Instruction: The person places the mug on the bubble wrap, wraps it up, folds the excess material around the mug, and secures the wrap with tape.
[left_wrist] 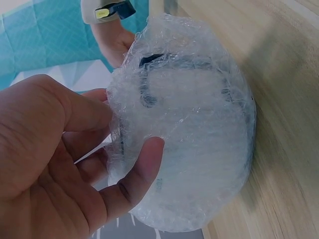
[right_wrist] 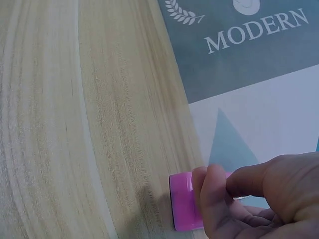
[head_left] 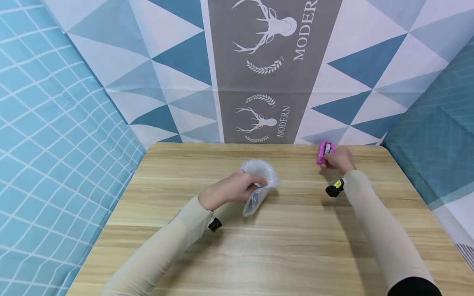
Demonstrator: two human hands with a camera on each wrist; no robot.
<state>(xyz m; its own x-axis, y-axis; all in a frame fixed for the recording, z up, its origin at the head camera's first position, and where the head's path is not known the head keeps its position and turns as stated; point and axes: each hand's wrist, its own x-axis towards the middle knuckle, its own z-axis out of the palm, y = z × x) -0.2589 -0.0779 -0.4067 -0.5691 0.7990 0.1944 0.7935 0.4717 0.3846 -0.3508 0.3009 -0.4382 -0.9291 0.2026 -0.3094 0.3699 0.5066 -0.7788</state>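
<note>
My left hand (head_left: pixel 235 187) pinches the edge of a bubble-wrapped item (head_left: pixel 261 172) over the middle of the table. In the left wrist view, thumb and fingers grip its left side. Dark lines show through the cloudy bubble wrap (left_wrist: pixel 199 134), but what lies inside cannot be made out. Near the table's back right, my right hand (head_left: pixel 340 159) holds a pink block-like object (head_left: pixel 320 155) with a black-and-white patch on its face. The right wrist view shows fingertips on the pink object (right_wrist: pixel 184 201), whose left edge is dark; the palm side hides the rest.
Under both hands lies a wood-grain table (head_left: pixel 259 246). A patterned cloth wall (head_left: pixel 255 94) with deer-head prints meets its back edge. Blue checked cloth (head_left: pixel 55 144) hangs at the left, teal cloth (head_left: pixel 437 123) at the right. A small dark wrist camera (head_left: pixel 333 190) sits by the right cuff.
</note>
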